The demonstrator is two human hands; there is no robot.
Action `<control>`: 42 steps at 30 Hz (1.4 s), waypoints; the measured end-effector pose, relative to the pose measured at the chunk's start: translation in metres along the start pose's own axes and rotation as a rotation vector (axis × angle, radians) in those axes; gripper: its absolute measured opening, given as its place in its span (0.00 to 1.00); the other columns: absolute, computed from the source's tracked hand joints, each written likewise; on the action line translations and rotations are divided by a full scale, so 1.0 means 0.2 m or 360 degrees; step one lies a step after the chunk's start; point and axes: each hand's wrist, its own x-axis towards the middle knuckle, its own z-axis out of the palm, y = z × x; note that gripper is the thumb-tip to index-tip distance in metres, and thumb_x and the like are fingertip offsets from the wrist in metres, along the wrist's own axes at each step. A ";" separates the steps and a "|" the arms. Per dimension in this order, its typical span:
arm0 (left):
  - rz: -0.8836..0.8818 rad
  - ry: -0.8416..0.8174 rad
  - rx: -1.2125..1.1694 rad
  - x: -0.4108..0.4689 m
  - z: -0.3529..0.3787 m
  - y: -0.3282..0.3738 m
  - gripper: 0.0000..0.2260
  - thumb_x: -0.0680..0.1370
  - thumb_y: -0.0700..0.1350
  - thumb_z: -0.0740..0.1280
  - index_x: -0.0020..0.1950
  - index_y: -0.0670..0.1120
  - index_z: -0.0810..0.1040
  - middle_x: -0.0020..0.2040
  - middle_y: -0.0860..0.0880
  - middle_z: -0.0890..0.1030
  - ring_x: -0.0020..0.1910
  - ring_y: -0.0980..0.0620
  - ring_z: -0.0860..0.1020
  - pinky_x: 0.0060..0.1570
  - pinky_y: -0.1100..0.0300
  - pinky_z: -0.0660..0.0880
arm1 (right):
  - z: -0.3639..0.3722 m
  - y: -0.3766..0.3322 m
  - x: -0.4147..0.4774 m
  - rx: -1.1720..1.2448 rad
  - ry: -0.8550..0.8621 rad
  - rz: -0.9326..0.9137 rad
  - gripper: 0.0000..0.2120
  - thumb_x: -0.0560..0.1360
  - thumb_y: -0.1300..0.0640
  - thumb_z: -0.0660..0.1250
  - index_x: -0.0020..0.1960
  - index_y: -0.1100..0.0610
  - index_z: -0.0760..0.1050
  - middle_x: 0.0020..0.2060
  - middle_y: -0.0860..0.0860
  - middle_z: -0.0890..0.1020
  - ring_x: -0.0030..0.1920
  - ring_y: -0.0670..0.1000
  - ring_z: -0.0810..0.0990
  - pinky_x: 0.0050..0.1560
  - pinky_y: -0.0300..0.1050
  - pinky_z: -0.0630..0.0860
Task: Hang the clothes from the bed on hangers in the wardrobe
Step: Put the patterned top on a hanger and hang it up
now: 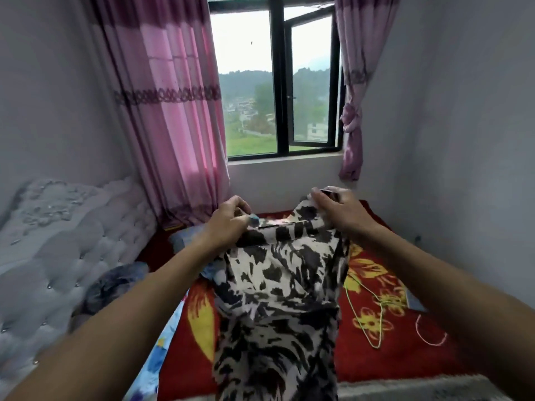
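Black-and-white blotchy fabric, that's the garment [278, 285] in play here. It's up in the air over the bed [179, 369], with the top edge pulled out between both hands and the rest hanging straight down toward the near side of the mattress.

The left grip [228, 219] is pinching one upper corner with curled fingers. There's a small blue bit at the fingertips that I can't make out. The right grip [338, 209] is bunched round the other corner, a touch higher.

My guess is they're holding it wide like that to find the shoulders and open it up for a hanger. A thin dark straight line runs across the top just under the hands. It could be a hanger bar or just a hem, honestly can't tell.

Just right of the hanging cloth, a yellow-green wire hanger [360, 316] lies flat on the red flowery blanket [376, 369]. A pale pink hanger [417, 328] lies a bit further right. Both are loose and near the right arm, which seems a sensible place to park them.

On the other side there's a bluish heap of clothes [115, 282] near the grey tufted headboard [58, 241], probably next in line. Behind it all are pink curtains [173, 111] and a window [279, 82] with one pane swung open. I can't see the wardrobe from this spot, so I reckon the piece gets carried off once it's hung.
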 end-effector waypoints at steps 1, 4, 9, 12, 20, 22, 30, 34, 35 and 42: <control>0.0036 -0.0137 0.0027 -0.01 -0.01 0.01 0.12 0.68 0.50 0.70 0.49 0.49 0.74 0.37 0.49 0.76 0.36 0.51 0.73 0.37 0.57 0.70 | -0.02 -0.02 0.00 -0.0180 -0.0163 -0.0123 0.21 0.72 0.39 0.69 0.44 0.59 0.79 0.36 0.52 0.81 0.36 0.47 0.78 0.38 0.44 0.73; 0.0218 -0.0456 0.0632 0.01 -0.04 -0.06 0.18 0.67 0.53 0.76 0.51 0.51 0.73 0.39 0.54 0.76 0.39 0.54 0.76 0.40 0.61 0.70 | -0.06 0.00 0.05 -0.0815 -0.0416 -0.0266 0.20 0.61 0.34 0.74 0.41 0.49 0.79 0.36 0.46 0.82 0.38 0.47 0.80 0.40 0.46 0.74; -0.0062 -0.0341 0.1243 0.13 -0.05 -0.33 0.13 0.69 0.41 0.72 0.28 0.49 0.71 0.30 0.49 0.75 0.37 0.49 0.78 0.34 0.60 0.69 | -0.15 0.15 0.16 -0.0753 -0.0300 0.0015 0.10 0.71 0.54 0.74 0.34 0.50 0.75 0.30 0.45 0.78 0.31 0.46 0.76 0.31 0.41 0.71; -0.0222 -0.0418 0.1182 0.25 -0.04 -0.43 0.06 0.69 0.35 0.69 0.32 0.43 0.79 0.32 0.44 0.81 0.33 0.48 0.80 0.32 0.58 0.75 | -0.19 0.32 0.24 -0.0548 -0.0425 0.0374 0.05 0.72 0.61 0.72 0.39 0.57 0.77 0.31 0.50 0.79 0.28 0.44 0.77 0.27 0.35 0.72; -0.0681 -0.0694 0.0235 0.67 0.17 -0.69 0.04 0.73 0.38 0.73 0.38 0.43 0.82 0.31 0.47 0.78 0.31 0.52 0.72 0.30 0.62 0.66 | -0.22 0.88 0.60 -0.0009 -0.1076 0.0850 0.04 0.74 0.62 0.70 0.45 0.64 0.80 0.38 0.58 0.82 0.35 0.53 0.81 0.36 0.43 0.78; -0.0728 -0.0698 0.0192 0.79 0.23 -0.75 0.03 0.71 0.40 0.74 0.41 0.42 0.82 0.36 0.42 0.81 0.36 0.49 0.75 0.37 0.59 0.70 | -0.20 1.00 0.70 0.0017 -0.1150 0.0844 0.07 0.72 0.62 0.71 0.44 0.66 0.78 0.39 0.60 0.81 0.38 0.55 0.79 0.33 0.42 0.77; -0.0819 -0.0509 0.0754 1.11 0.46 -1.05 0.06 0.66 0.43 0.76 0.33 0.45 0.80 0.28 0.48 0.78 0.28 0.51 0.73 0.30 0.59 0.68 | 0.05 1.48 0.96 -0.0050 -0.0727 0.0840 0.10 0.64 0.57 0.73 0.36 0.56 0.71 0.32 0.55 0.73 0.33 0.53 0.71 0.33 0.47 0.67; -0.0849 -0.0289 0.0626 1.21 0.66 -1.31 0.11 0.67 0.43 0.76 0.31 0.43 0.76 0.26 0.49 0.74 0.30 0.50 0.72 0.30 0.58 0.65 | 0.20 1.78 1.06 -0.0682 -0.0506 0.0758 0.09 0.70 0.57 0.69 0.36 0.54 0.69 0.35 0.52 0.78 0.37 0.53 0.76 0.34 0.46 0.68; -0.0869 -0.0259 0.0583 1.24 0.71 -1.39 0.12 0.67 0.43 0.76 0.30 0.44 0.74 0.25 0.49 0.73 0.29 0.50 0.71 0.30 0.58 0.65 | 0.23 1.86 1.09 -0.0877 -0.0501 0.0733 0.08 0.71 0.55 0.67 0.37 0.53 0.69 0.37 0.51 0.78 0.38 0.53 0.75 0.34 0.46 0.67; -0.1163 -0.0062 0.0396 1.54 1.14 -2.02 0.10 0.68 0.44 0.73 0.31 0.46 0.73 0.32 0.47 0.77 0.39 0.43 0.77 0.37 0.56 0.69 | 0.52 2.51 1.28 -0.1143 -0.0456 0.1135 0.10 0.74 0.49 0.65 0.48 0.56 0.71 0.43 0.53 0.80 0.45 0.58 0.78 0.40 0.48 0.72</control>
